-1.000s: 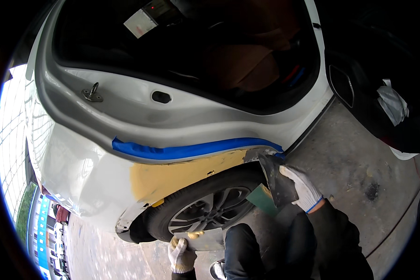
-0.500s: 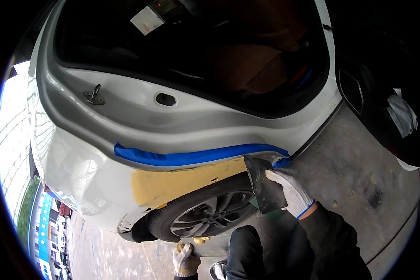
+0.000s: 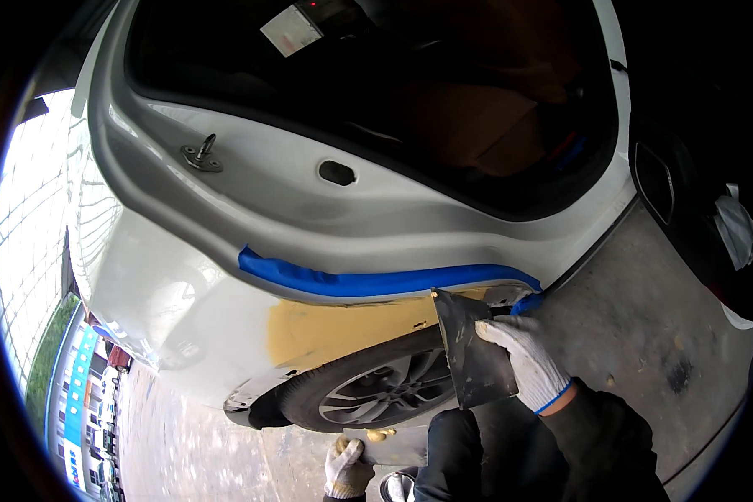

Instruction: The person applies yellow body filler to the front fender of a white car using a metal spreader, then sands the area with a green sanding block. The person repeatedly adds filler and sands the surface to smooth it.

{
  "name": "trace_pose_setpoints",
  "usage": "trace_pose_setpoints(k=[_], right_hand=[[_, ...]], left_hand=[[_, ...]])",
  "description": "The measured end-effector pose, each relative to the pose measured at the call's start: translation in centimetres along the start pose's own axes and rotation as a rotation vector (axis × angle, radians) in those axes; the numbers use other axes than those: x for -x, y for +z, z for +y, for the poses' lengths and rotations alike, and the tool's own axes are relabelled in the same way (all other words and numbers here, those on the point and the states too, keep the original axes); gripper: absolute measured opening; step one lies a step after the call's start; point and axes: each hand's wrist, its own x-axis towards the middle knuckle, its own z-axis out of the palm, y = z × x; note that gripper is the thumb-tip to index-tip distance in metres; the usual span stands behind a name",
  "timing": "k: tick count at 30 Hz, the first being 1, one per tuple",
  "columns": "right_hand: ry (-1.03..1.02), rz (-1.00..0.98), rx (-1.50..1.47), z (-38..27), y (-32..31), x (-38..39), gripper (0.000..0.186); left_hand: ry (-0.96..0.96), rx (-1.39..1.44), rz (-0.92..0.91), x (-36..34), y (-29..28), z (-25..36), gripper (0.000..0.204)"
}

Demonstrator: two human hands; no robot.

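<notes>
My gloved right hand (image 3: pixel 519 356) grips a dark, smudged flat spreader (image 3: pixel 468 347), whose upper edge is at the yellow filler (image 3: pixel 339 330) over the white car's wheel arch. Blue masking tape (image 3: pixel 376 280) runs along the door-opening edge just above that patch. Low down, my gloved left hand (image 3: pixel 347 468) is closed on the end of a flat grey plate (image 3: pixel 402 452) carrying a lump of yellow putty (image 3: pixel 379 435). The plate is beside my dark-trousered knee, below the wheel (image 3: pixel 385 389).
The car body (image 3: pixel 167 276) fills the middle, with its dark interior above and a latch striker (image 3: pixel 201 156) on the frame. An open door (image 3: pixel 678 234) with a grey sheet hangs at the right. Concrete floor (image 3: pixel 644 326) lies around. A building and parked cars show at far left.
My right hand and spreader have shifted left onto the filler patch. My left hand and plate sit a little further right and lower. The view has shifted, moving the car rightward in frame.
</notes>
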Motion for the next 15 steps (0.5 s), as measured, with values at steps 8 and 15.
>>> trace_pose_setpoints(k=[8,15], right_hand=[[0.010,-0.039,-0.016,-1.6,1.3,-0.4,0.021],[0.289,-0.072,-0.354,-3.4,3.5,-1.0,0.023]], left_hand=[[-0.014,0.126,-0.012,0.0,-2.7,-1.6,0.051],[-0.017,0.139,-0.001,0.4,-3.9,-1.6,0.055]])
